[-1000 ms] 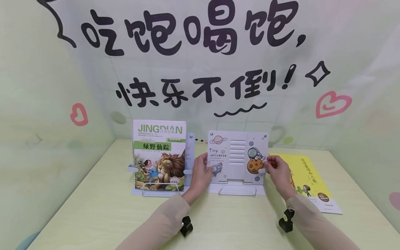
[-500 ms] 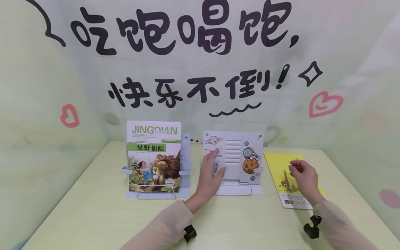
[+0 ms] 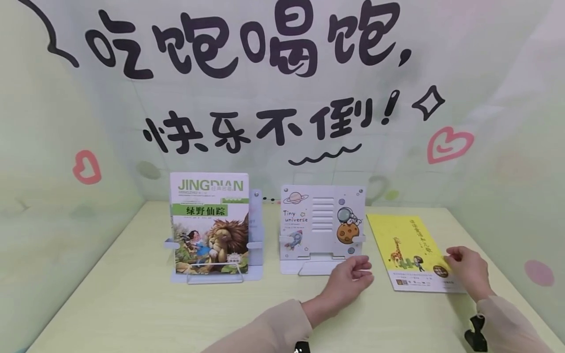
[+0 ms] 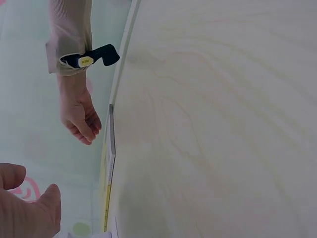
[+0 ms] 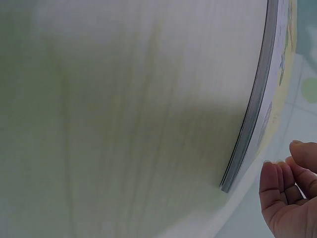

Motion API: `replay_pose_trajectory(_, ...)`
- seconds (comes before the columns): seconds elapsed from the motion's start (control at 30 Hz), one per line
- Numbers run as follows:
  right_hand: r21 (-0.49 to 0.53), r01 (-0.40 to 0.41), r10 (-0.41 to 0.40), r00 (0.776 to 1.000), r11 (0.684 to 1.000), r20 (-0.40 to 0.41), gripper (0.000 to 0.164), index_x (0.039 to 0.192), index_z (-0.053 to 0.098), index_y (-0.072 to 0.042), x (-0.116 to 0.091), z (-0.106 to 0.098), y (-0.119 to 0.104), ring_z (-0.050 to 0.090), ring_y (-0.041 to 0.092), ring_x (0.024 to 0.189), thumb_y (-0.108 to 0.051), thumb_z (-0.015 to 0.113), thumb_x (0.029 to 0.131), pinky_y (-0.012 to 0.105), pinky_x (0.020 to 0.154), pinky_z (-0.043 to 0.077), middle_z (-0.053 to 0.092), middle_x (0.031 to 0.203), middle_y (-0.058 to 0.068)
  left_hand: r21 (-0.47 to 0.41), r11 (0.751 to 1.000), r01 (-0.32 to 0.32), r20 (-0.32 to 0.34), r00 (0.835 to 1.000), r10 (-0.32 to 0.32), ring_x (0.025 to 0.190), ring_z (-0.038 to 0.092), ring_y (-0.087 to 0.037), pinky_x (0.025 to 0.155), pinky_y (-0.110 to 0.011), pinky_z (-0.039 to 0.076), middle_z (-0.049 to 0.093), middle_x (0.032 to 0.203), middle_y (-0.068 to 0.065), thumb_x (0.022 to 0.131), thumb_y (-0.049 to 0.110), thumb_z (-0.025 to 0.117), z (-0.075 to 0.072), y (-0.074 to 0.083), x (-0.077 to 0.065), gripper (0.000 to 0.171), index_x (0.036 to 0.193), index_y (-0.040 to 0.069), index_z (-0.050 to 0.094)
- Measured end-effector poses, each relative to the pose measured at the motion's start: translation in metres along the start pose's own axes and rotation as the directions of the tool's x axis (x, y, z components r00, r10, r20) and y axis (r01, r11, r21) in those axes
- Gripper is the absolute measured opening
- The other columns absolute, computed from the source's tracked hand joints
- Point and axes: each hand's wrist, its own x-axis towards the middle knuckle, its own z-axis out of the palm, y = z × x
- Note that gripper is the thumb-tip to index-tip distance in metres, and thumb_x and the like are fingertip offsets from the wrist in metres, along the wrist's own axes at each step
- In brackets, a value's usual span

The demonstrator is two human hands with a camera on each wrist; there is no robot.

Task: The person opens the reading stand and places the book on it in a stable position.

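A yellow book (image 3: pixel 403 250) with a giraffe on its cover lies flat at the right of the table. Just above its right edge hovers my right hand (image 3: pixel 470 272), fingers loosely bent; the right wrist view shows this hand (image 5: pixel 292 201) holding nothing and apart from the book's pages (image 5: pixel 250 106). My left hand (image 3: pixel 342 289), also holding nothing, is in the air between the yellow book and a white bookstand (image 3: pixel 324 245), partly covering the stand's lower right corner. In the left wrist view, left thumb and fingers (image 4: pixel 49 210) are spread apart.
Farther left, a picture book with a lion cover (image 3: pixel 209 223) stands upright on a second bookstand (image 3: pixel 256 230), behind its clips and wire rest. The pale wooden table (image 3: pixel 145 314) reaches a printed backdrop (image 3: pixel 220 98) with large black lettering.
My right hand has left the white bookstand's right side and moved right over the yellow book to its right edge. My left hand has let go of the stand and moved right and nearer.
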Motion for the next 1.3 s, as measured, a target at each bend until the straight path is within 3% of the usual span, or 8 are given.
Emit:
replay_pose_trajectory(0.13,-0.029,-0.005,0.007,0.999,1.000,0.041,0.034,0.114,0.050,0.019,0.002,-0.002,0.006,0.051,0.036,0.086,-0.004,0.054,0.089,0.046,0.073,0.040,0.056,0.097,0.031,-0.022,0.994,0.107,-0.003,0.994,-0.107,0.097,0.063,-0.015,0.083,-0.023,0.052,0.064,0.111,-0.012,0.086,0.003,0.064,0.014,-0.005,0.007,0.038,0.122,-0.005,0.055)
replay_pose_trajectory(0.3,-0.061,0.003,0.003,0.995,0.998,0.098,0.036,0.114,0.048,0.021,0.004,-0.003,0.014,0.051,0.041,0.089,-0.005,0.053,0.088,0.050,0.077,0.040,0.055,0.099,0.033,-0.042,0.973,0.226,-0.053,0.972,-0.228,0.100,0.063,-0.021,0.086,-0.029,0.052,0.065,0.106,-0.009,0.085,0.004,0.065,0.027,-0.014,0.020,0.037,0.120,-0.005,0.056)
replay_pose_trajectory(0.5,-0.074,0.003,0.008,0.990,0.997,0.141,0.037,0.111,0.050,0.020,0.004,-0.002,0.016,0.052,0.040,0.089,-0.007,0.055,0.087,0.050,0.076,0.041,0.057,0.098,0.032,-0.087,0.949,0.302,-0.104,0.945,-0.310,0.098,0.062,-0.019,0.084,-0.028,0.053,0.065,0.104,-0.009,0.086,0.005,0.065,0.037,-0.024,0.031,0.038,0.120,-0.007,0.056)
replay_pose_trajectory(0.7,-0.092,0.021,-0.008,0.990,0.996,0.140,0.033,0.108,0.053,0.019,0.005,0.000,0.012,0.053,0.044,0.090,-0.005,0.056,0.086,0.053,0.078,0.042,0.058,0.099,0.034,-0.168,0.926,0.337,-0.098,0.929,-0.356,0.096,0.063,-0.019,0.084,-0.029,0.053,0.064,0.107,-0.013,0.085,0.002,0.062,0.043,-0.030,0.038,0.040,0.122,-0.010,0.054)
replay_pose_trajectory(1.0,-0.127,0.001,0.023,0.982,0.992,0.188,0.026,0.101,0.057,0.017,0.010,0.002,0.005,0.054,0.036,0.084,-0.004,0.057,0.086,0.050,0.075,0.042,0.060,0.093,0.029,-0.127,0.926,0.355,-0.108,0.923,-0.369,0.097,0.061,-0.019,0.088,-0.034,0.051,0.063,0.111,-0.015,0.084,0.005,0.064,0.051,-0.030,0.049,0.042,0.122,-0.010,0.054)
replay_pose_trajectory(1.3,-0.144,0.015,0.015,0.979,0.990,0.201,0.024,0.097,0.058,0.016,0.011,0.002,0.004,0.055,0.033,0.081,-0.005,0.059,0.084,0.047,0.072,0.044,0.061,0.090,0.026,-0.120,0.915,0.386,-0.113,0.910,-0.399,0.094,0.062,-0.019,0.085,-0.033,0.052,0.064,0.103,-0.013,0.085,0.003,0.063,0.053,-0.027,0.055,0.038,0.120,-0.010,0.056)
